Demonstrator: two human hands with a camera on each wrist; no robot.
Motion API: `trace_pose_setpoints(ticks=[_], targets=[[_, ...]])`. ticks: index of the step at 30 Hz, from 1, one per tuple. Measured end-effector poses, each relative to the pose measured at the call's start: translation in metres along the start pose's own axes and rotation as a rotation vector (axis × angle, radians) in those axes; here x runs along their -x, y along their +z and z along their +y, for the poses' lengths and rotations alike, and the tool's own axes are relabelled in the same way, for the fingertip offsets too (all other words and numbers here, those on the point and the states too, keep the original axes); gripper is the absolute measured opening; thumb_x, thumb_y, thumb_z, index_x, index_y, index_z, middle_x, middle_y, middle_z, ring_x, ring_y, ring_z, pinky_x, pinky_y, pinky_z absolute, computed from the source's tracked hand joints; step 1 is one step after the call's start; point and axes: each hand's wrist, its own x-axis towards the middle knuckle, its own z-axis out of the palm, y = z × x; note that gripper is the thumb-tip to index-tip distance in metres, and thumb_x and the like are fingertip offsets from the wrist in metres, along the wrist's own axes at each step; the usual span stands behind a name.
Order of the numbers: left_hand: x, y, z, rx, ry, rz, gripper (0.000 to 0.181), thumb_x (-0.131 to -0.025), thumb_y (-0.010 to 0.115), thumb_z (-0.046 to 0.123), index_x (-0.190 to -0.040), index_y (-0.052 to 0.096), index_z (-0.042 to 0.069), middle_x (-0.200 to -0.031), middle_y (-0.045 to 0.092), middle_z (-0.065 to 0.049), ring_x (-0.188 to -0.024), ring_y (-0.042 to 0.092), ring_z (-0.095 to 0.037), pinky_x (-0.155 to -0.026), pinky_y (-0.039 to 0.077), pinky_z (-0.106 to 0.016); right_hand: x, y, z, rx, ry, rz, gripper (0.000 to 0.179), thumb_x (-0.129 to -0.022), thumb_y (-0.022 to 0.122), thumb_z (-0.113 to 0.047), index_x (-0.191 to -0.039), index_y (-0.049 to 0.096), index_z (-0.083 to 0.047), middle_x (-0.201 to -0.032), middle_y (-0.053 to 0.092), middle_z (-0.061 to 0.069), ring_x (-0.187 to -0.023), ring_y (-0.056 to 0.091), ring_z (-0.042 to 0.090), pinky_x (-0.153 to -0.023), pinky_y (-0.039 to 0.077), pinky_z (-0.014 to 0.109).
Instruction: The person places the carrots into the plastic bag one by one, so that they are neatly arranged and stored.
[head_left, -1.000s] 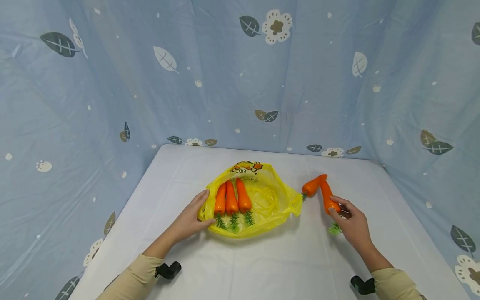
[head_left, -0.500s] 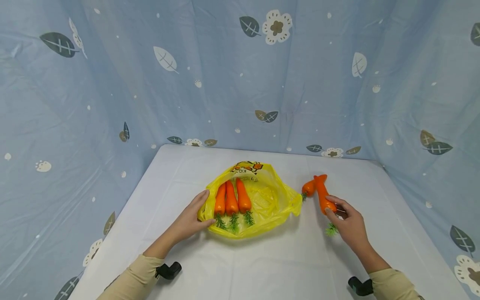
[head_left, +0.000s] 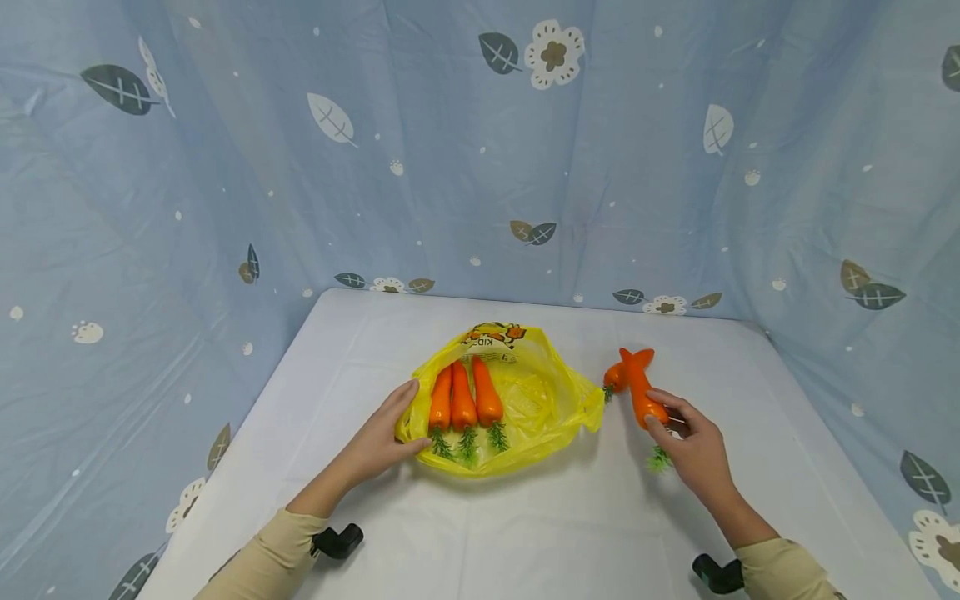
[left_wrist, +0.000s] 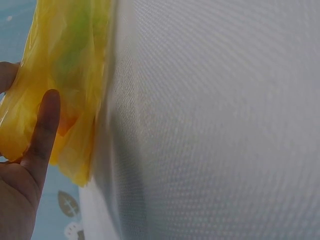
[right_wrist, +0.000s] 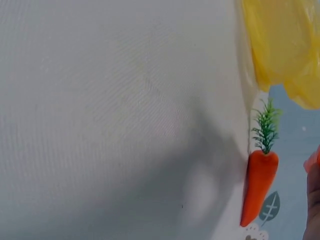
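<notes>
A yellow plastic bag [head_left: 577,408] lies with its mouth spread wide, facing me. Three orange carrots with green tops rest side by side in its left part, the nearest to the middle being one carrot [head_left: 487,396]. My left hand [head_left: 378,442] grips the bag's left rim, thumb in front; in the left wrist view the thumb [left_wrist: 47,120] presses on the yellow film. To the right of the bag, my right hand [head_left: 697,454] holds another carrot [head_left: 640,387] by its thick end, tip pointing away. Behind it lies a loose carrot [head_left: 614,377], partly covered by the held one in the head view.
A white cloth covers the table [head_left: 555,542]. Blue patterned curtain [head_left: 450,167] hangs behind it and at both sides. In the right wrist view the loose carrot [right_wrist: 260,180] lies near the bag [right_wrist: 285,45].
My right hand has moved slightly left with its carrot, whose tip now crosses over the loose carrot. The left hand and the bag have stayed put.
</notes>
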Motion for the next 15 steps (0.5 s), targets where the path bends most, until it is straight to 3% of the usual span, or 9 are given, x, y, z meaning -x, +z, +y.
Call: trace_pose_setpoints(ticks=[15], targets=[[0.0, 0.0, -0.001, -0.008, -0.004, 0.009, 0.095, -0.091, 0.078, 0.031, -0.162, 0.021, 0.002, -0.167, 0.019, -0.019, -0.15, 0.024, -0.043, -0.117, 0.026, -0.062, -0.003, 0.006, -0.012, -0.08, -0.088, -0.014, 0.04, -0.095, 0.07, -0.002, -0.135, 0.065, -0.004, -0.137, 0.062, 0.016, -0.105, 0.057, -0.003, -0.087, 0.049, 0.008]])
